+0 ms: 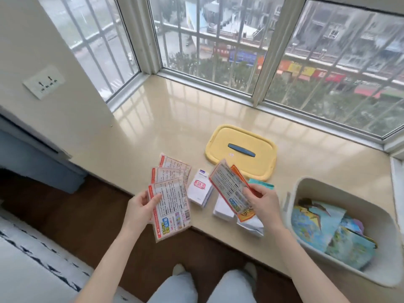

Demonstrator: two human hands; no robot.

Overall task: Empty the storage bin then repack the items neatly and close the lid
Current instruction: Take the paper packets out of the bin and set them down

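Observation:
The white storage bin [306, 184] stands at the right end of the beige window sill [175, 119], with several blue illustrated packets [328, 228] still inside. Its yellow lid [240, 136] with a blue handle lies flat behind the items. My left hand [140, 206] holds a fan of red-bordered flat packets [170, 197] over the sill's front edge. My right hand [264, 200] grips another flat packet [229, 186], tilted, above a pile. A white box with a pink label [200, 189] stands between my hands.
Under my right hand lie an orange packet [244, 215], a white box [223, 211], a silvery pouch [251, 226] and a teal item [262, 183]. Window frames bound the sill at the back. A wall socket [43, 82] is on the left; dark wood floor lies below.

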